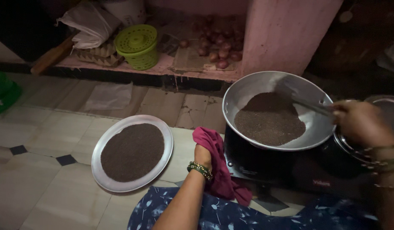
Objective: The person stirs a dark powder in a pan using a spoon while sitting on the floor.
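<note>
left hand point(203, 156): I clenched the magenta cloth point(214, 164) against the wok point(248, 91) rim.
right hand point(361, 123): I gripped a metal spatula point(310, 105) in the dark seeds point(269, 121).
wok: sat on the black stove point(273, 164).
steel plate point(163, 132): seeds, on floor, left.

Only packaging I can spot is a crumpled white plastic bag point(89, 23) up on the ledge, left of the green basket point(138, 46). My black stove point(290, 168) has a small label on its front.
</note>
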